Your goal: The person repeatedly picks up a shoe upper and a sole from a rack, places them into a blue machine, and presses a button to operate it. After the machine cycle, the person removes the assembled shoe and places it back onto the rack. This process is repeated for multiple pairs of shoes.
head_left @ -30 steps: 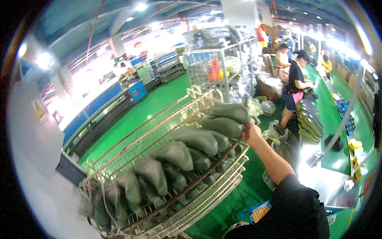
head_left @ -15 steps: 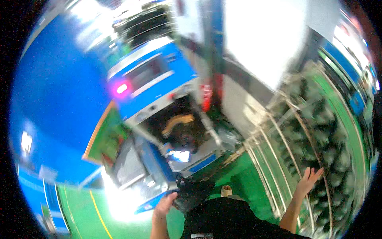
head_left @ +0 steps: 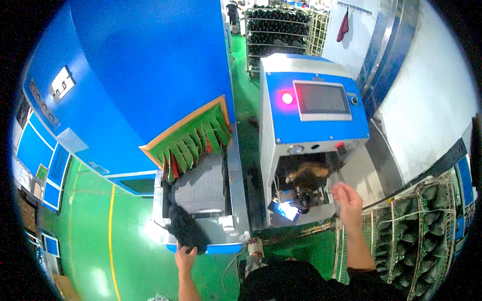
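Observation:
My left hand is closed on the near end of a black shoe; its blurred outline hides the details. The shoe lies over the near end of a grey perforated conveyor bed, which runs under a hanging green strip curtain. My right hand is raised beside the right edge of the machine's opening, its fingers curled together. Whether anything is between them is hidden. Inside the opening of the blue and white machine are a tan curved part and a brightly lit small screen.
A wire rack holding black shoes stands close at my right. A tall blue cabinet rises behind the conveyor. Farther back stands another loaded rack, with a person beyond. The green floor carries a yellow line.
My view has swung round, with the conveyor and machine now upright. My left hand has carried the black shoe to the conveyor end. My right hand, spread before, is now curled near the machine.

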Available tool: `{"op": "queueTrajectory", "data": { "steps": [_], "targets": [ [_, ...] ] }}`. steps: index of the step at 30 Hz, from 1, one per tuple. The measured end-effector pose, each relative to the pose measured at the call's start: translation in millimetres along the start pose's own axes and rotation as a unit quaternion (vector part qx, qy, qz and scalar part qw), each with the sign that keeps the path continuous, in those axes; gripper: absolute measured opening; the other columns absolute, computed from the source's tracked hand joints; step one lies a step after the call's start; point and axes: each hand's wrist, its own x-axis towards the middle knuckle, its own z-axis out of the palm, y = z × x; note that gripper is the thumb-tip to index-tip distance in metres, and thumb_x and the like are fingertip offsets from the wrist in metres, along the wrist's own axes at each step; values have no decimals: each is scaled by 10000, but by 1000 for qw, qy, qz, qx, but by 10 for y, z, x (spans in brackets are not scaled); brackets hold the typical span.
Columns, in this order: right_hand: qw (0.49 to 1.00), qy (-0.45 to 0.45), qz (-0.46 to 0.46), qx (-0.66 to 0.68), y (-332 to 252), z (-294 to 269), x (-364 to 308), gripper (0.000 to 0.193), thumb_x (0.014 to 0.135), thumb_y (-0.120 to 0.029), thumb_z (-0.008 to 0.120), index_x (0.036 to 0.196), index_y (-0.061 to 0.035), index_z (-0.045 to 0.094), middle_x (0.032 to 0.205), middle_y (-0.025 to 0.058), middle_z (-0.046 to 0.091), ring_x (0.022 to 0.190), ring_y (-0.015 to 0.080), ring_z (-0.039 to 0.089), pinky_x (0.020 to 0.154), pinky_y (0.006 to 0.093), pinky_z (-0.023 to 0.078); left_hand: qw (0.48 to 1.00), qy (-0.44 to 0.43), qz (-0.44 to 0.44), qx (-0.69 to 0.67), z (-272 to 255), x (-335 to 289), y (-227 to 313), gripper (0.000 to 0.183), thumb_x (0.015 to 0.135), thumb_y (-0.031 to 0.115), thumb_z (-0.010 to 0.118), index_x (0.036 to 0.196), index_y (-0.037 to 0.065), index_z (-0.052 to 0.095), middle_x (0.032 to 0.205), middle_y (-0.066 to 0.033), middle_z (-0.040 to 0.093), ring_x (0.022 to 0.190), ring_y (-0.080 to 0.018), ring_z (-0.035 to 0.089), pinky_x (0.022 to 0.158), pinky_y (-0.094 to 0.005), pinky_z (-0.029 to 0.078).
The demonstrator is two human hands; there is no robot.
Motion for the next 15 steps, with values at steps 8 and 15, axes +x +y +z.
{"op": "queueTrajectory", "data": {
  "steps": [8, 15],
  "targets": [
    [808, -19, -477, -345, -641, 1328, 1231, 339, 847, -53, 630, 1165, 64, 636, 1295, 206, 615, 1231, 391, 567, 1029, 456, 462, 982, -115, -75, 126, -280, 909, 512, 419, 743, 477, 756, 799, 62, 754, 823, -210, 701, 821, -394, 687, 713, -488, 545],
    [777, 119, -482, -387, -6, 1846, 1463, 406, 944, -259, 417, 1140, -39, 695, 1274, 159, 659, 1230, 325, 586, 1024, 457, 403, 984, -96, -28, -148, 467, 3329, -37, 514, 795, 155, 773, 1232, -46, 590, 994, -140, 711, 869, -219, 675, 795, -341, 527]
  ]
}}
